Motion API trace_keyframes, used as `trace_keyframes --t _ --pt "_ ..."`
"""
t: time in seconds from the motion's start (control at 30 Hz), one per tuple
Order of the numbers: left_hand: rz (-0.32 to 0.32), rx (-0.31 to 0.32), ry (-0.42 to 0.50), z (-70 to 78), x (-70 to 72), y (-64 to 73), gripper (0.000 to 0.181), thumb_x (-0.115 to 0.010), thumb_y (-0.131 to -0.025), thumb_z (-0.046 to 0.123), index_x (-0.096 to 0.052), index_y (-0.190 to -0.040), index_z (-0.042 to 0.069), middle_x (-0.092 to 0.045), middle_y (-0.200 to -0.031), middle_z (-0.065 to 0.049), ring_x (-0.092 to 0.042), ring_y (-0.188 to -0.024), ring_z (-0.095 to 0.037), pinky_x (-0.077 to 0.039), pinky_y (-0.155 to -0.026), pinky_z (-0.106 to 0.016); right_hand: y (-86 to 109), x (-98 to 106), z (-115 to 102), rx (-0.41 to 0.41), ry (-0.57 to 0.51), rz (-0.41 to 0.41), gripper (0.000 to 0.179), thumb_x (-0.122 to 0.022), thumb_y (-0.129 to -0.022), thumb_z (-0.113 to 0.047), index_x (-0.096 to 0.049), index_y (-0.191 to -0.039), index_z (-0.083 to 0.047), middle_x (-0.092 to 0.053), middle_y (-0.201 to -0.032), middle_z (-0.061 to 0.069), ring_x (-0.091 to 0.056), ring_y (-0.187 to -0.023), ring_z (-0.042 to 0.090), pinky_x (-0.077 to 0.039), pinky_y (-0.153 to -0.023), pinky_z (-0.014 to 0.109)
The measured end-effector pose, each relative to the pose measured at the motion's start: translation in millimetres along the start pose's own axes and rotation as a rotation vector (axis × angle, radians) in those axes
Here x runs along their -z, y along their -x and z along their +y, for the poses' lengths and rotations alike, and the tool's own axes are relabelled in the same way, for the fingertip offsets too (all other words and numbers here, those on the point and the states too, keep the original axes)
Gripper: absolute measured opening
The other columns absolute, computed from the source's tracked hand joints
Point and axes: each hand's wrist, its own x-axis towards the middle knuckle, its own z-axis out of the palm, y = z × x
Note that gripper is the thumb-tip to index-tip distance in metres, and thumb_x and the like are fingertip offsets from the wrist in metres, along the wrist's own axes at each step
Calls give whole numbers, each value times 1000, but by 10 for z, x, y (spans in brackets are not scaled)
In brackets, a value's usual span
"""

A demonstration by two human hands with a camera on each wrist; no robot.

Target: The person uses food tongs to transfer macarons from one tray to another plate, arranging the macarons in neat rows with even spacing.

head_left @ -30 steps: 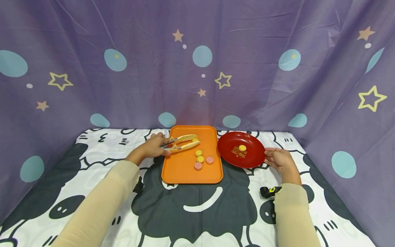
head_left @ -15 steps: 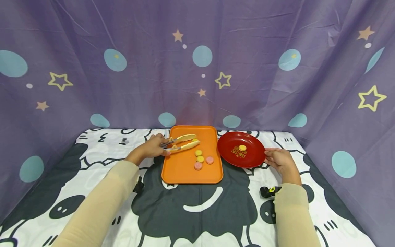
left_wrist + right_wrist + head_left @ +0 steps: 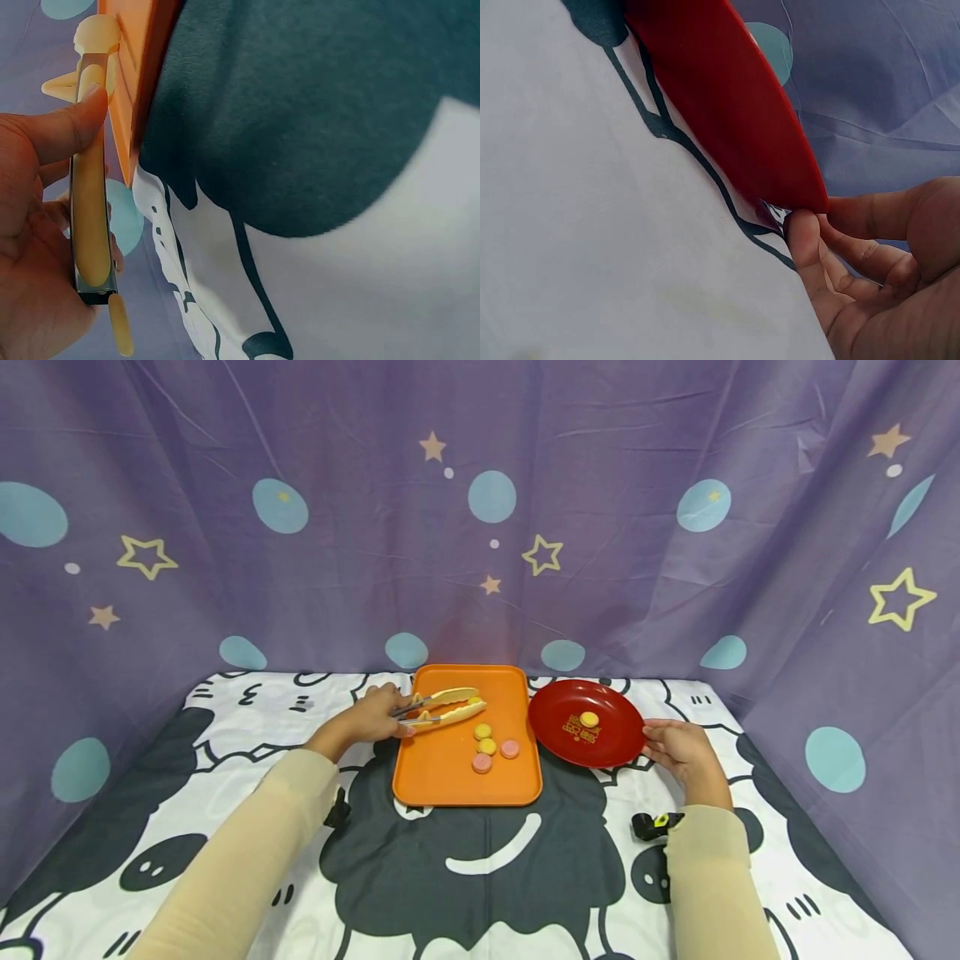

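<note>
Near the centre of the head view, one yellow macaron lay between the parted tips of the tongs, to the right of and slightly above the left hand, clearly the nearer hand. The tongs' long axis ran left to right, rising a little toward the tips; whether they touched the macaron could not be made out. The left hand's fingers were curled around the handles, the thumb pressed on one grip in the left wrist view.

The orange tray held that macaron and, lower toward its right side, a yellow pair beside two pink macarons. Right of centre, the red plate bore a single yellow piece. The right hand pinched the plate's right rim between thumb and fingers, above the patterned cloth covering the bench.
</note>
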Motion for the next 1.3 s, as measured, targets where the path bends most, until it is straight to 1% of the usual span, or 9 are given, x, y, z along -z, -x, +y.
trace_keyframes --t 0.2,0.43,0.53,0.73,0.97,1.07,1.3 --pt "-2 -16 -19 -5 -9 24 68 -76 -92 28 -49 -150 3 -52 -128 -20 -45 -107 -33 -42 -95 -50 -2 -6 -1 1 -7 -6 35 -55 -100 2 -56 -135 6 -70 -80 -4 -68 -72 10 -58 -72 26" --pt "11 -78 -4 -3 22 61 73 -78 -90 26 -46 -151 0 -52 -121 -20 -43 -103 -33 -39 -89 -47 -5 -4 -1 1 -13 -12 38 -56 -99 3 -54 -137 7 -70 -80 -3 -68 -71 10 -58 -71 25" --pt "5 -86 0 -9 30 72 75 -78 -90 26 -44 -151 -1 -52 -121 -21 -43 -103 -33 -38 -89 -47 -11 -5 0 -2 -13 -8 38 -57 -99 3 -54 -136 7 -70 -80 -3 -68 -71 10 -58 -71 25" --pt "-10 -63 7 -34 21 63 75 -77 -91 29 -43 -152 0 -52 -123 -20 -43 -103 -33 -39 -90 -48 -18 -6 4 -9 -8 -2 40 -56 -99 2 -53 -139 7 -71 -80 -3 -68 -71 11 -58 -72 26" --pt "-20 -5 40 -44 20 57 71 -76 -92 27 -45 -151 2 -51 -125 -20 -43 -109 -34 -40 -95 -51 -24 -14 -2 -17 0 7 42 -56 -100 2 -51 -141 6 -70 -81 -3 -68 -72 11 -58 -72 26" --pt "-22 3 46 -50 18 56 71 -76 -92 27 -45 -151 2 -50 -126 -20 -43 -111 -35 -39 -97 -52 -18 -16 -8 -19 0 9 43 -56 -100 2 -51 -142 6 -70 -81 -4 -68 -72 11 -58 -73 26" --pt "-18 1 47 -61 13 50 70 -76 -92 26 -47 -150 1 -51 -124 -19 -43 -109 -34 -40 -95 -51 -7 -20 -8 -19 5 9 42 -55 -100 2 -52 -142 6 -70 -81 -4 -68 -72 10 -58 -73 26"
